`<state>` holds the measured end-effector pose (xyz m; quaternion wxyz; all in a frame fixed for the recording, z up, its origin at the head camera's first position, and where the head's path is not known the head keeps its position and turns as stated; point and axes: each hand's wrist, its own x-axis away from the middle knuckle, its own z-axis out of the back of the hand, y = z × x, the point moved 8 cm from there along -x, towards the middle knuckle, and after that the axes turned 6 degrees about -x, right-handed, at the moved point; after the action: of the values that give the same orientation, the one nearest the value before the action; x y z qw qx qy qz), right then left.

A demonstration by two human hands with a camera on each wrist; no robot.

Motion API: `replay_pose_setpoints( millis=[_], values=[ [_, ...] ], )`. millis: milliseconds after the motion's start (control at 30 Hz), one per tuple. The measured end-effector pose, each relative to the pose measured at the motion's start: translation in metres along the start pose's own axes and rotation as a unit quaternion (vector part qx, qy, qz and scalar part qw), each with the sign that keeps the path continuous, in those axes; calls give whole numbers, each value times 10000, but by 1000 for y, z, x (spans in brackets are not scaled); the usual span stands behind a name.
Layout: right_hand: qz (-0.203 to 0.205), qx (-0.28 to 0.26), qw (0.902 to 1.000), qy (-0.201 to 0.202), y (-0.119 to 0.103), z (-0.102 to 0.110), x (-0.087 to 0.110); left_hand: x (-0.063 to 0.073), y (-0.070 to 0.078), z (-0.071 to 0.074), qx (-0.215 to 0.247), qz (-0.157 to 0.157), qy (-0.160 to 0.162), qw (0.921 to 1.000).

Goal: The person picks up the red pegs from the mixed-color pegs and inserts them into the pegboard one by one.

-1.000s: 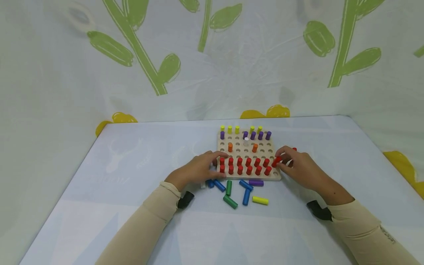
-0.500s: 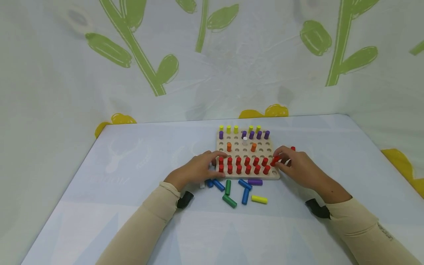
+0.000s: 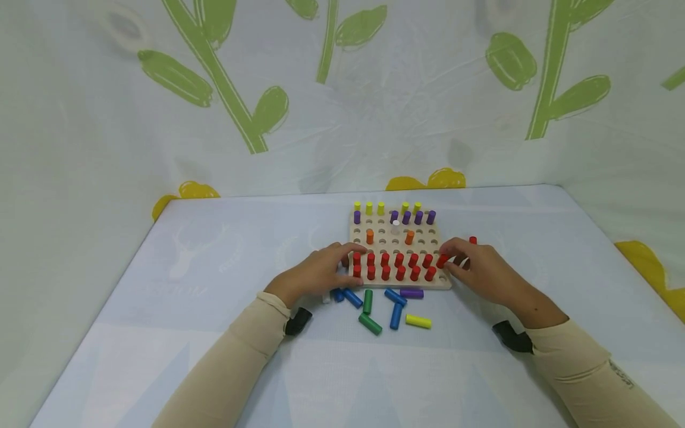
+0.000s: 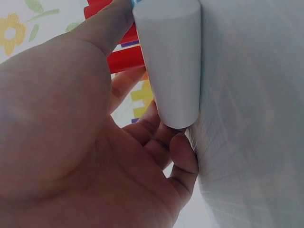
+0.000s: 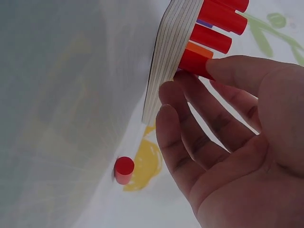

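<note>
A wooden pegboard (image 3: pixel 423 242) lies on the table with two front rows of red pegs (image 3: pixel 399 266) and yellow, purple, orange and white pegs behind. My right hand (image 3: pixel 455 258) pinches a red peg (image 3: pixel 442 260) at the right end of the red rows. In the right wrist view the thumb lies on that red peg (image 5: pixel 194 61) and the fingers (image 5: pixel 173 95) sit by the board's edge (image 5: pixel 164 61). My left hand (image 3: pixel 342 261) rests on the board's left front corner, holding nothing. Its thumb (image 4: pixel 111 21) touches red pegs, and a white peg (image 4: pixel 171 61) lies beside it.
Loose pegs lie in front of the board: blue (image 3: pixel 353 298), green (image 3: pixel 371 324), purple (image 3: pixel 412 293) and yellow (image 3: pixel 418 321). One red peg (image 3: pixel 473 240) stands on the table right of the board, and it also shows as the lone red peg (image 5: pixel 124 169) in the right wrist view. Curtain walls enclose the table.
The right hand has drawn slightly left, and the red peg in it has gone from tilted to more upright at the board's right end. The left hand has stayed put.
</note>
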<state>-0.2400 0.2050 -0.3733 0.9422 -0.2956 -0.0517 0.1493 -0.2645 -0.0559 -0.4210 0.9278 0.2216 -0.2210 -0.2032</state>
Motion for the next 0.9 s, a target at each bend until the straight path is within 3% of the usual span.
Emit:
replay_pose_setpoints(
  millis=[267,900],
  values=[
    [152,45,9998,122,-1,9,1,0,1,1,-39,52,-16,10000],
    [3,90,9985,538,11,27,2,1,0,0,-7,46,22,10000]
  ],
)
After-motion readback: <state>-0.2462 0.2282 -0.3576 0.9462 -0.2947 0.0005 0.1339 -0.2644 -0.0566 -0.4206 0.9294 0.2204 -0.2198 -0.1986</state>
